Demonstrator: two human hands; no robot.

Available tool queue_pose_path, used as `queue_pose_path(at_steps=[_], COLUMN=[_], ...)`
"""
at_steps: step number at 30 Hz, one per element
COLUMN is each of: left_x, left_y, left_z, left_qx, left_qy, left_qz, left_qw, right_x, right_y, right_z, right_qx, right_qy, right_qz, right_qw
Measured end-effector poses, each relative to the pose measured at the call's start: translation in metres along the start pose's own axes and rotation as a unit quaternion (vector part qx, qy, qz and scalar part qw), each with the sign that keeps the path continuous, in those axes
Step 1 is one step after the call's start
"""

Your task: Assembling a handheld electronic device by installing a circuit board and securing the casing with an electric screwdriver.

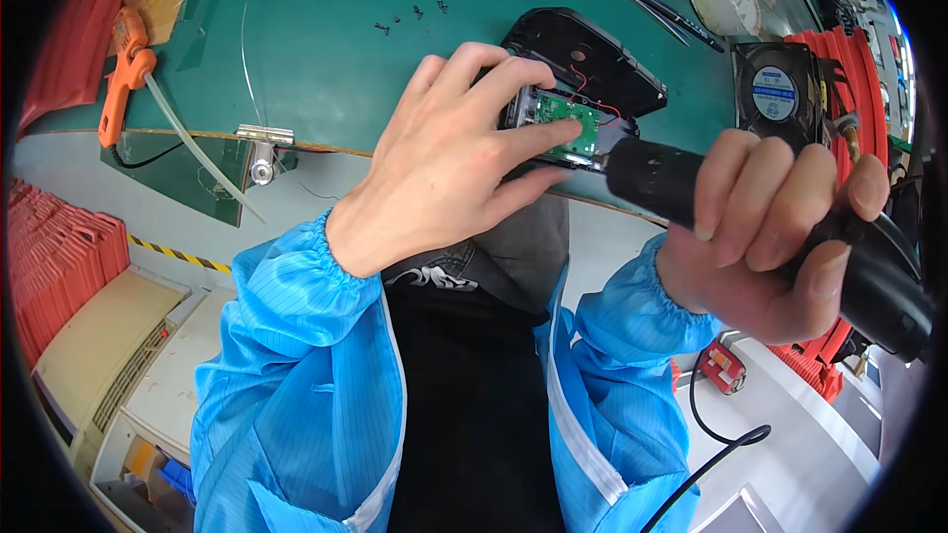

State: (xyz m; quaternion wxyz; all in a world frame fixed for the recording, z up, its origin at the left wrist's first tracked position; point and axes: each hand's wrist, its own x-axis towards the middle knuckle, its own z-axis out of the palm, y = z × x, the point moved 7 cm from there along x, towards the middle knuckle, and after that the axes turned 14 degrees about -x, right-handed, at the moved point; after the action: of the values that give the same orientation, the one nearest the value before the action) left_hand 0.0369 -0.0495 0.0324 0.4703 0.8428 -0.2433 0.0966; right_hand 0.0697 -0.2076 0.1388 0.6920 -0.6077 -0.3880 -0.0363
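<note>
My left hand [449,153] grips a small black housing with a green circuit board [565,123] in it at the bench's near edge. Its fingers are wrapped round the housing, and one fingertip presses on the board. A black electric screwdriver [662,178] is held in my right hand [775,227], fingers closed round its body. The tool's tip points left and meets the right end of the board; the exact contact spot is too small to tell. Just beyond lies a black plastic cover [592,54], with thin red wires [583,84] running between it and the board.
Several small black screws [415,13] lie on the green bench mat [306,0]. An orange glue gun [128,69] is at left, near a metal clip [262,153] on the edge. Tweezers [649,15], a white tub [726,0] and a black fan [775,89] are at right.
</note>
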Motion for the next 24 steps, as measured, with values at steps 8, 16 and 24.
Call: queue_pose_path(at_steps=[8, 16, 24], left_x=[0.001, 0.002, 0.002], left_y=[0.001, 0.002, 0.002], left_z=[0.001, 0.002, 0.003], left_qx=[0.009, 0.016, 0.027], left_qy=[-0.001, -0.004, -0.003], left_qz=[-0.002, -0.003, 0.002], left_qw=[1.000, 1.000, 1.000], right_x=[0.005, 0.003, 0.004], right_y=[0.015, 0.029, 0.036], right_z=[-0.030, -0.032, -0.025], right_qx=[-0.068, -0.090, -0.144], right_qy=[0.098, 0.124, 0.149], right_qz=[-0.005, 0.019, 0.021], right_qw=[0.993, 0.988, 0.978])
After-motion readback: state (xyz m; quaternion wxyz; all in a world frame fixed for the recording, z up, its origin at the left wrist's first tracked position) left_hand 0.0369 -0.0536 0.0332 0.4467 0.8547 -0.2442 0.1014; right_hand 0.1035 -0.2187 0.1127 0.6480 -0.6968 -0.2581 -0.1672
